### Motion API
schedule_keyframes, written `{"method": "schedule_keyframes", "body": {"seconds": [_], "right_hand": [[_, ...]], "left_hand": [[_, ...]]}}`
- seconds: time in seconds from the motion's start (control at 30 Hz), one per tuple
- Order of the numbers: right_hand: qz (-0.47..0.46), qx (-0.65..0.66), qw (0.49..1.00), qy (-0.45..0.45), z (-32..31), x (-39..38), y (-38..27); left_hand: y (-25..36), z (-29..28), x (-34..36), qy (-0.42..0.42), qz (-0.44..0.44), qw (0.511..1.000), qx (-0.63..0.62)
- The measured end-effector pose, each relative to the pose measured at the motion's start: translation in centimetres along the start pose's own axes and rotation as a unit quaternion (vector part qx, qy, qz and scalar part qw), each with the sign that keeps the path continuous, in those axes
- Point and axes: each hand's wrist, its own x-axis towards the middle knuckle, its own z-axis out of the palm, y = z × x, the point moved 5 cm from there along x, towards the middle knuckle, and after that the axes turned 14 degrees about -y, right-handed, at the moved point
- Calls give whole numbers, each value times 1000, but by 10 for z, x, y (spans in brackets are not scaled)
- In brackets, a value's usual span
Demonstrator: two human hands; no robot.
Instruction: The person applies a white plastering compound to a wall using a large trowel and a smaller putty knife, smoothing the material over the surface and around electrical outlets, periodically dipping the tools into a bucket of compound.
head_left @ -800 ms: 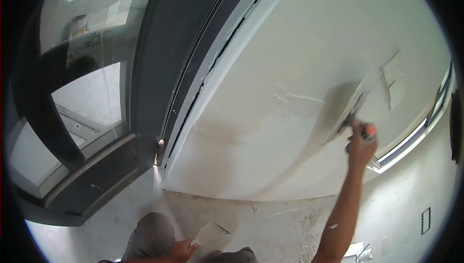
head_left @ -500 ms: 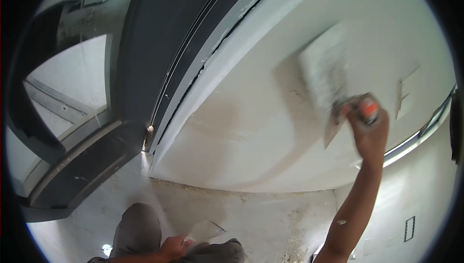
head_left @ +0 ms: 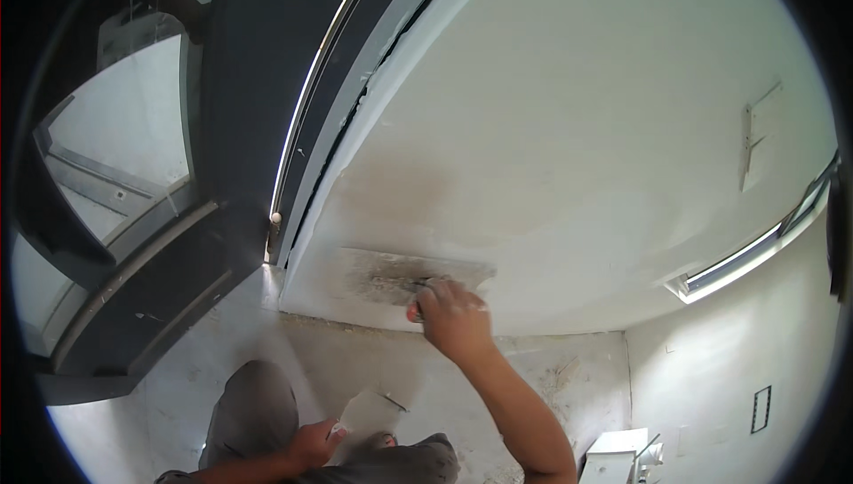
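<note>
My right hand is closed round the red-ended handle of a plastering trowel. The long, smeared blade lies against the lower part of the pale wall, just above the floor line. Low in the view, near my knees, my left hand grips a putty knife with a wide, light blade. Its handle is mostly hidden in my fingers. A damp-looking darker patch shows on the wall above the trowel.
A dark-framed glass door stands at the left, beside a gapped wall edge. The scuffed floor runs below the wall. At the right are a low window, a rectangular wall opening and a white cabinet-like piece.
My right hand has brought the trowel from high on the right down and left to the wall's lower part, its blade turning from steep to nearly level. My left hand stays low.
</note>
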Motion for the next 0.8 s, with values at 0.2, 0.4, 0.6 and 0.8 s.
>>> {"method": "schedule_keyframes", "body": {"seconds": [0.2,0.4,0.6,0.8], "right_hand": [[42,-68,977,196,-115,14,33],[46,35,997,-44,-8,-3,20],[383,572,636,348,-30,-68,101],[254,594,637,420,-53,-26,99]], "left_hand": [[-2,9,-8,11,19,1000,3],[0,7,-12,40,47,998,18],[-14,-2,-16,-14,-47,998,25],[-59,7,-21,51,-69,995,41]]}}
